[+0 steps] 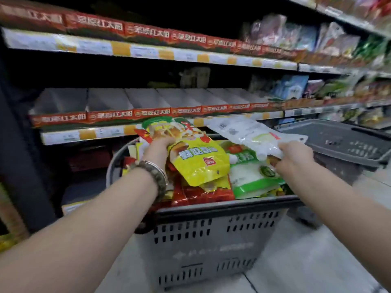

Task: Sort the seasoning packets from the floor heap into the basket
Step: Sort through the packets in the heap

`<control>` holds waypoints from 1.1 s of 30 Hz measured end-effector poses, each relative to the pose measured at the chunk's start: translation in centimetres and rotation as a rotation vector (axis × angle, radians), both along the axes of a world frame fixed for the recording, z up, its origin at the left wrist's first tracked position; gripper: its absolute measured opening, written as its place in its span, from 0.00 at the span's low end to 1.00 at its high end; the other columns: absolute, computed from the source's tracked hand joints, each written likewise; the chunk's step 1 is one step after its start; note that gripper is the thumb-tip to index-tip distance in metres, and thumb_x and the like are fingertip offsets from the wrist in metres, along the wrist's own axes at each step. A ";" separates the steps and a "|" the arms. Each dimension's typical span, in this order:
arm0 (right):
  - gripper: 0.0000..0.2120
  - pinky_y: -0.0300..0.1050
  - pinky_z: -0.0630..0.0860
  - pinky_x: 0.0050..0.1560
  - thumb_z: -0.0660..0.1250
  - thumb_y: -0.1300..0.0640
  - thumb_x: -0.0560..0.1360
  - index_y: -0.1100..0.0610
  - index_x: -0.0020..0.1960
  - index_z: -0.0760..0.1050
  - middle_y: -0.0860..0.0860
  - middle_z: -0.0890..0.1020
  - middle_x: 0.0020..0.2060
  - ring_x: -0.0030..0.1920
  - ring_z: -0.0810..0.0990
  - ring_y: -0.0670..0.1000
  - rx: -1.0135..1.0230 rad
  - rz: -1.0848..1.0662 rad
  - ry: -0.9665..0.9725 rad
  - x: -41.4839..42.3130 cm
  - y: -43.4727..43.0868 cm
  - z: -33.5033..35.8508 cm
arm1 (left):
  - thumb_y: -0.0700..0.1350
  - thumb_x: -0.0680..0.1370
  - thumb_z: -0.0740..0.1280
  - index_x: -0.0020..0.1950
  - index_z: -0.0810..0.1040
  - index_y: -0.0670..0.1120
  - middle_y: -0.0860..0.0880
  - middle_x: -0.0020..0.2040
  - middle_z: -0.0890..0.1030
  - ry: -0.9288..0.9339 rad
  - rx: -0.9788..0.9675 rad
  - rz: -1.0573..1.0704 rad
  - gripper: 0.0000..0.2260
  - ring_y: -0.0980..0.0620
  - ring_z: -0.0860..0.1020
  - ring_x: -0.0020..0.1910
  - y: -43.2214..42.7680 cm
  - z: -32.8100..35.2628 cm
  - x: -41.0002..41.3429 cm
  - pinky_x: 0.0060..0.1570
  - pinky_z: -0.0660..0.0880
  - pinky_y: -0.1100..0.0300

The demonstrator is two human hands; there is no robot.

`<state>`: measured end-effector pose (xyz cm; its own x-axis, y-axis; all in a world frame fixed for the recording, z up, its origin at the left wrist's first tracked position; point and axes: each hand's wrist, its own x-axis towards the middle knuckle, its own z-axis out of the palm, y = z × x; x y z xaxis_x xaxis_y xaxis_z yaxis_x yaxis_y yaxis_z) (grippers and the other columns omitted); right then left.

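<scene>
A grey plastic basket (211, 233) stands on the floor in front of me, heaped with seasoning packets. My left hand (157, 150) grips a yellow packet (196, 161) with a food picture, raised over the basket's left half. My right hand (294, 157) pinches a white packet (249, 132) by its near edge, lifted above the basket's right side. Beneath them lie a green-and-white packet (251, 176) and red packets (203, 193). A beaded bracelet sits on my left wrist.
Store shelves (148, 51) rise right behind the basket, with red label strips and empty white dividers (131, 98). A second grey basket (338, 140) stands to the right. More packaged goods (338, 39) fill the shelves at right. Pale floor tiles (306, 261) lie at lower right.
</scene>
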<state>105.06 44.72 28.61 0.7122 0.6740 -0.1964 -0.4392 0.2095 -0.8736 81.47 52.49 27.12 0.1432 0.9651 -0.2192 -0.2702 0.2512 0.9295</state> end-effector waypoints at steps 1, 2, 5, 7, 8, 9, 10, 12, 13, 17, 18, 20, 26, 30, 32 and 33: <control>0.20 0.33 0.74 0.25 0.53 0.69 0.80 0.66 0.71 0.62 0.52 0.71 0.41 0.34 0.73 0.44 -0.015 -0.025 -0.099 -0.3 0.5 -0.7 | 0.51 0.74 0.68 0.57 0.78 0.42 0.41 0.61 0.79 0.147 0.046 0.017 0.16 0.43 0.78 0.57 0.6 0.0 1.3 0.62 0.73 0.45; 0.19 0.40 0.78 0.27 0.52 0.68 0.80 0.62 0.70 0.64 0.53 0.73 0.45 0.36 0.74 0.49 -0.040 -0.034 -0.116 -0.2 1.5 -1.3 | 0.54 0.74 0.70 0.64 0.74 0.40 0.42 0.66 0.75 0.326 0.096 0.037 0.24 0.43 0.75 0.62 0.9 0.1 2.5 0.65 0.70 0.50; 0.17 0.49 0.78 0.33 0.54 0.68 0.78 0.54 0.61 0.72 0.57 0.79 0.49 0.41 0.77 0.58 -0.279 -0.036 -0.698 -0.4 3.4 -2.5 | 0.56 0.74 0.70 0.72 0.64 0.36 0.41 0.68 0.71 0.673 0.196 0.049 0.35 0.50 0.76 0.62 2.8 1.1 5.1 0.58 0.69 0.63; 0.19 0.44 0.74 0.36 0.57 0.65 0.75 0.50 0.59 0.76 0.55 0.79 0.48 0.41 0.77 0.56 -0.461 0.057 -1.121 0.8 4.0 -2.2 | 0.59 0.73 0.69 0.70 0.65 0.35 0.40 0.54 0.76 0.832 0.291 0.010 0.36 0.63 0.81 0.37 3.4 2.3 6.0 0.36 0.72 0.72; 0.19 0.45 0.75 0.41 0.58 0.63 0.74 0.47 0.60 0.76 0.53 0.79 0.49 0.44 0.78 0.56 -0.558 0.141 -1.222 1.2 3.8 -1.6 | 0.61 0.73 0.67 0.69 0.66 0.35 0.39 0.52 0.77 0.911 0.321 -0.014 0.36 0.64 0.81 0.36 4.0 2.4 6.2 0.34 0.71 0.72; 0.19 0.47 0.76 0.48 0.59 0.61 0.74 0.45 0.61 0.75 0.53 0.78 0.52 0.49 0.78 0.56 -0.642 0.221 -1.310 1.8 3.7 -1.0 | 0.62 0.75 0.64 0.69 0.67 0.34 0.37 0.55 0.76 0.986 0.352 -0.036 0.35 0.58 0.81 0.46 4.4 2.5 6.2 0.41 0.72 0.67; 0.20 0.49 0.76 0.53 0.60 0.59 0.73 0.45 0.62 0.74 0.52 0.78 0.56 0.54 0.77 0.57 -0.733 0.271 -1.387 2.1 3.7 -0.2 | 0.63 0.77 0.59 0.69 0.67 0.34 0.37 0.61 0.75 1.049 0.352 -0.066 0.35 0.49 0.78 0.57 4.5 2.6 6.2 0.50 0.71 0.60; 0.19 0.53 0.74 0.60 0.61 0.57 0.72 0.49 0.62 0.75 0.54 0.77 0.59 0.59 0.74 0.58 -0.871 0.341 -1.551 2.2 4.0 1.0 | 0.59 0.82 0.49 0.68 0.67 0.34 0.37 0.66 0.72 1.113 0.360 -0.075 0.31 0.40 0.71 0.64 5.0 2.6 6.0 0.59 0.67 0.54; 0.18 0.54 0.75 0.60 0.61 0.58 0.72 0.54 0.60 0.77 0.55 0.79 0.58 0.59 0.75 0.58 -0.913 0.397 -1.615 2.1 4.3 1.4 | 0.56 0.83 0.46 0.68 0.68 0.34 0.37 0.66 0.72 1.157 0.367 -0.080 0.29 0.39 0.70 0.65 5.0 2.7 5.8 0.60 0.66 0.53; 0.13 0.53 0.73 0.57 0.57 0.55 0.77 0.59 0.45 0.78 0.55 0.79 0.39 0.45 0.76 0.59 -0.787 0.364 -1.731 0.4 5.2 2.3 | 0.47 0.83 0.54 0.64 0.71 0.35 0.36 0.62 0.74 1.360 0.374 -0.065 0.18 0.40 0.74 0.58 5.3 3.0 3.0 0.48 0.70 0.54; 0.15 0.53 0.72 0.54 0.57 0.51 0.78 0.58 0.43 0.77 0.54 0.77 0.37 0.44 0.75 0.58 -0.691 0.350 -1.743 -0.5 5.3 2.2 | 0.46 0.82 0.57 0.60 0.74 0.37 0.37 0.57 0.76 1.379 0.375 -0.068 0.15 0.41 0.74 0.51 5.4 3.1 2.0 0.39 0.69 0.57; 0.21 0.55 0.71 0.59 0.56 0.40 0.78 0.54 0.57 0.77 0.57 0.80 0.51 0.56 0.75 0.59 -0.584 0.486 -1.758 -2.7 6.0 1.3 | 0.46 0.79 0.62 0.53 0.76 0.39 0.41 0.49 0.78 1.389 0.383 -0.049 0.10 0.45 0.74 0.41 5.2 3.2 -0.1 0.34 0.68 0.60; 0.34 0.69 0.44 0.71 0.47 0.26 0.71 0.36 0.75 0.50 0.51 0.50 0.77 0.77 0.48 0.55 -0.711 0.785 -1.789 -4.6 7.5 -1.1 | 0.56 0.78 0.62 0.74 0.61 0.47 0.42 0.74 0.60 1.555 0.665 -0.064 0.28 0.41 0.63 0.71 2.6 0.4 -1.4 0.67 0.64 0.49; 0.37 0.67 0.47 0.72 0.46 0.24 0.68 0.34 0.74 0.50 0.50 0.50 0.77 0.76 0.51 0.55 -0.729 0.813 -1.837 -3.7 6.4 -1.3 | 0.66 0.78 0.49 0.76 0.46 0.61 0.50 0.79 0.45 1.523 0.637 -0.365 0.29 0.48 0.44 0.77 1.7 -1.7 0.1 0.74 0.45 0.43; 0.42 0.67 0.47 0.72 0.44 0.22 0.62 0.34 0.74 0.49 0.49 0.49 0.77 0.76 0.50 0.55 -0.725 0.813 -1.856 -3.8 5.9 -1.6 | 0.68 0.77 0.47 0.75 0.41 0.63 0.50 0.78 0.41 1.500 0.556 -0.474 0.30 0.46 0.40 0.77 1.6 -2.2 -0.4 0.74 0.43 0.42; 0.44 0.68 0.47 0.72 0.43 0.22 0.59 0.34 0.74 0.49 0.48 0.49 0.77 0.77 0.50 0.55 -0.715 0.806 -1.863 -3.8 5.8 -1.7 | 0.68 0.76 0.47 0.75 0.40 0.63 0.50 0.78 0.39 1.517 0.537 -0.490 0.31 0.46 0.39 0.77 1.4 -2.3 -0.6 0.74 0.43 0.42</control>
